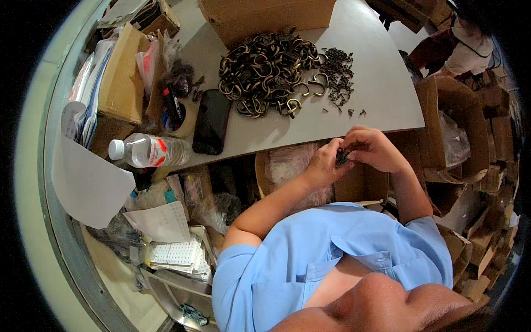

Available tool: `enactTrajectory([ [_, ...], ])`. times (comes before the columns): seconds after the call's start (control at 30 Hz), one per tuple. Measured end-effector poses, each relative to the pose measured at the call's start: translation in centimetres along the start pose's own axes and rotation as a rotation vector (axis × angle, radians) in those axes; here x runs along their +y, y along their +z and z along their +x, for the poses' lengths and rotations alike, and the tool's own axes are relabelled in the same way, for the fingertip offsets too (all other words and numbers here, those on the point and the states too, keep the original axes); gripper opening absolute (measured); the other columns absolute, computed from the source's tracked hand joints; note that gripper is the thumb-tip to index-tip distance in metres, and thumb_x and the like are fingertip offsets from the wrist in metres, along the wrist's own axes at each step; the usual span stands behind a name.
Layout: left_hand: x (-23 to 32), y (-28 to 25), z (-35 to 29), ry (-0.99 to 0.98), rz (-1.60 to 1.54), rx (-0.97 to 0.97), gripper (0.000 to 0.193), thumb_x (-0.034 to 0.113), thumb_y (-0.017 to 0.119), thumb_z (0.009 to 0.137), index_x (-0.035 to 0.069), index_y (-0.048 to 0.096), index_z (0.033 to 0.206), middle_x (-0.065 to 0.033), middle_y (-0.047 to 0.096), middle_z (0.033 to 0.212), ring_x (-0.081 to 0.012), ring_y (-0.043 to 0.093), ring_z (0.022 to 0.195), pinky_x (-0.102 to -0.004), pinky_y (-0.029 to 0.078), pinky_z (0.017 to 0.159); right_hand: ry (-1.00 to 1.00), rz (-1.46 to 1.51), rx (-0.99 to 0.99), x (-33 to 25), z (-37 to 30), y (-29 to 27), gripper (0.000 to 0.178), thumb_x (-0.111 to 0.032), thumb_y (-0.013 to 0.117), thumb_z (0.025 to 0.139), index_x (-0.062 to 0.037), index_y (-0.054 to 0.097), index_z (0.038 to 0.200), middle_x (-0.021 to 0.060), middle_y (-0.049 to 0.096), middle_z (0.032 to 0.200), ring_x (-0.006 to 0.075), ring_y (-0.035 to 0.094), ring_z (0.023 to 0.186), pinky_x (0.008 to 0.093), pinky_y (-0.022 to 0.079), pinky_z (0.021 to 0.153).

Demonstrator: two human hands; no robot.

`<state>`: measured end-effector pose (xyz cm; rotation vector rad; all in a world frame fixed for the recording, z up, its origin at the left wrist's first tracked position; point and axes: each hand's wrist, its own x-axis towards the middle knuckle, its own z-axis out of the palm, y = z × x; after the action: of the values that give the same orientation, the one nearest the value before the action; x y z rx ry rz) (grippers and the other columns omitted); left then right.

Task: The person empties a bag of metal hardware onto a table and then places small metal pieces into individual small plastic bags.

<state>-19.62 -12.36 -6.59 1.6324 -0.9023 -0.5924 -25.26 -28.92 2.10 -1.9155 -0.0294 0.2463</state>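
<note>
One dark piece (343,157) sat pinched between left hand (324,165) and right hand (377,150), likely for steadiness; metal loops (265,72) lay handy.

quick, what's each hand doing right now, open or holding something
Left hand: closed, holding a small dark object, too hidden to identify.
Right hand: closed, fingers curled onto the same object.

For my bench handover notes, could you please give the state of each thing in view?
Left hand: holding a small dark piece
Right hand: pinching the same piece
Phone: screen dark
Plastic bottle: cap on
Curved metal pieces: heaped
Small dark fasteners: loose, spread out
Cardboard box at right: open-topped
</note>
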Motion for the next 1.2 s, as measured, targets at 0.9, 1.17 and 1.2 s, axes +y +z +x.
enactTrajectory([
  [0.9,1.5,-2.1,0.0,0.179,-0.194,0.163,0.010,0.011,0.061,0.083,0.001,0.060,0.085,-0.0068,0.060,0.080,-0.0134,0.057,0.070,-0.0262,0.046,0.062,-0.021,-0.116,0.318,-0.5,-1.3,1.5,0.018,-0.004,0.073,0.070,-0.0027,0.061,0.084,0.0098,0.063,0.079,0.0225,0.062,0.070,0.0295,0.049,0.062],
  [1.17,2.3,-2.7,0.0,0.126,-0.308,0.035,0.007,0.006,0.059,0.082,0.001,0.059,0.077,-0.0021,0.055,0.075,-0.0084,0.049,0.067,-0.0231,0.040,0.060,-0.137,-0.094,0.153,0.7,-1.5,1.2,0.012,-0.001,0.062,0.071,-0.0018,0.054,0.080,0.0075,0.053,0.071,0.0169,0.049,0.063,0.0292,0.041,0.057],
  [1.2,2.4,-2.9,0.2,0.130,-0.292,0.030,0.007,0.006,0.059,0.082,0.001,0.059,0.077,-0.0021,0.055,0.075,-0.0084,0.049,0.067,-0.0231,0.040,0.060,-0.159,-0.125,0.153,0.9,-1.6,1.0,0.012,-0.001,0.062,0.072,-0.0017,0.055,0.080,0.0094,0.054,0.071,0.0193,0.051,0.064,0.0310,0.043,0.059],
])
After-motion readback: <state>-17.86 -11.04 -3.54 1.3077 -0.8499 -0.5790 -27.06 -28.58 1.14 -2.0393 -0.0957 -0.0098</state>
